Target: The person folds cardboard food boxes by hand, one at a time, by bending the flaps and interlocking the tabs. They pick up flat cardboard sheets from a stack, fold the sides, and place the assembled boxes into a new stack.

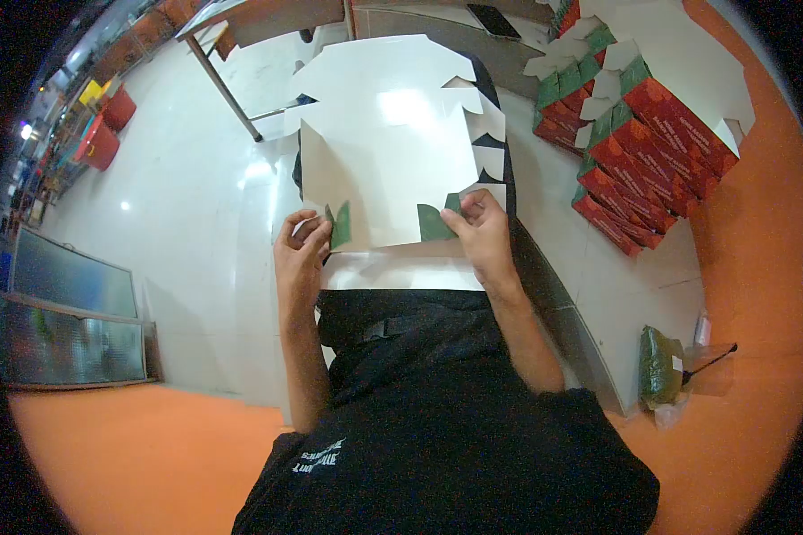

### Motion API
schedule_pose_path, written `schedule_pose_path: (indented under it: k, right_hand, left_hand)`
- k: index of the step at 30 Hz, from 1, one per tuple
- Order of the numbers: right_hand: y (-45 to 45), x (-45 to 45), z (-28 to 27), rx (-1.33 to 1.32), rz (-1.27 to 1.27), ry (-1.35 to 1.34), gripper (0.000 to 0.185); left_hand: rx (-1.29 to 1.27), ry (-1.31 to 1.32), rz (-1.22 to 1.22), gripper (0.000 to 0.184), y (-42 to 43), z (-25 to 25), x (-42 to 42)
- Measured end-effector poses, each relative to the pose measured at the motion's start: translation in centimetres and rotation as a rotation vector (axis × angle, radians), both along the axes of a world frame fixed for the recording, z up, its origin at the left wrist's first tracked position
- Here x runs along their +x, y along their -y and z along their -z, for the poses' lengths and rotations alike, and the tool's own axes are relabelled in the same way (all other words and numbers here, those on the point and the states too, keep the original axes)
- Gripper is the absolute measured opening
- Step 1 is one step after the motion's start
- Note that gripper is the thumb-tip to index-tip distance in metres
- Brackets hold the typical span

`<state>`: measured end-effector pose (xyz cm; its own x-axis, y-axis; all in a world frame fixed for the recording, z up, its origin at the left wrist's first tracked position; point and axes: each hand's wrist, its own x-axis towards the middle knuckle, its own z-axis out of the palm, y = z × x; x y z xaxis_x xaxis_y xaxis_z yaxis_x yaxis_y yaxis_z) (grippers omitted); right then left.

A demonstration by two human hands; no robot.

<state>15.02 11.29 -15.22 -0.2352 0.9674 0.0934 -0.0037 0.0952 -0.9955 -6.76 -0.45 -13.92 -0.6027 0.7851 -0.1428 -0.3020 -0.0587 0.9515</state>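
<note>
A white cardboard box blank [393,160] lies over my lap, its left and right sides partly folded up and its far part flat. My left hand [303,241] pinches a green corner flap [341,226] at the near left corner. At the near right corner, my right hand [484,234] holds another green flap [434,223] between thumb and fingers. Notched tabs [489,160] stick out along the right side of the blank. More white card shows beneath the near edge.
Stacked red and green folded cartons [651,160] stand at the right. A dark phone [493,21] lies on a ledge at the top. A bag of green material [661,366] sits at the lower right. Red containers [98,143] and a table leg [226,89] are at the left.
</note>
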Motion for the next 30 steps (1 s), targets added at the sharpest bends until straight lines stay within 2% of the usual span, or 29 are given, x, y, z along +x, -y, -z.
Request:
schedule_pose_path:
  k: [2,5,8,10,12,13,14,17,18,21,22,25,27,29,30]
  right_hand:
    - [0.3,0.1,-0.6,-0.065,-0.045,-0.004,0.026]
    - [1.2,0.4,-1.8,-0.123,-0.090,-0.022,0.032]
    - [1.9,1.7,-2.5,-0.108,-0.134,-0.081,0.045]
    - [2.4,2.8,-3.4,-0.144,-0.221,-0.219,0.057]
    - [2.5,3.4,-4.3,-0.035,-0.258,-0.182,0.068]
    - [2.6,3.5,-4.5,0.020,-0.276,-0.163,0.073]
    - [2.5,3.2,-4.2,0.130,-0.218,-0.017,0.063]
    - [2.1,2.5,-4.1,-0.027,-0.123,0.008,0.044]
    - [2.4,2.2,-4.1,-0.076,-0.094,-0.087,0.039]
    - [3.4,1.8,-4.9,-0.295,-0.033,-0.445,0.039]
    - [2.9,2.7,-3.9,-0.407,-0.171,-0.507,0.041]
    - [3.0,3.2,-3.1,-0.486,-0.366,-0.689,0.047]
    - [3.3,3.7,-3.2,-0.217,-0.495,-0.672,0.057]
    - [3.4,4.0,-3.6,0.164,-0.420,-0.430,0.068]
    - [3.5,4.1,-4.5,0.403,-0.275,-0.194,0.074]
  left_hand:
    - [0.019,-0.061,0.024,0.021,0.2,0.6,-0.2]
    - [0.081,-0.206,0.053,0.030,0.2,2.9,-0.8]
    - [-0.094,-0.181,0.062,0.042,0.8,-1.2,0.2]
    - [0.041,-0.123,0.101,0.052,1.3,-1.5,0.4]
    - [0.038,-0.145,0.148,0.067,1.8,-2.3,0.4]
    - [0.039,-0.242,0.156,0.067,1.9,-2.6,0.7]
    - [0.038,-0.339,0.164,0.067,2.0,-2.8,1.2]
    - [0.019,-0.527,0.127,0.065,1.7,-3.1,2.2]
    - [0.010,-0.573,0.105,0.064,1.6,-3.2,2.3]
    - [-0.040,-0.195,0.028,0.059,1.8,-3.6,1.6]
    - [0.052,-0.081,-0.009,0.051,1.8,-4.0,1.8]
    - [0.222,0.028,-0.011,0.049,1.8,-4.2,1.6]
    - [0.253,0.078,0.000,0.048,2.2,-4.5,1.6]
    - [0.273,0.116,0.001,0.048,2.9,-4.9,1.2]
    - [0.279,0.130,-0.001,0.049,3.2,-5.0,0.9]
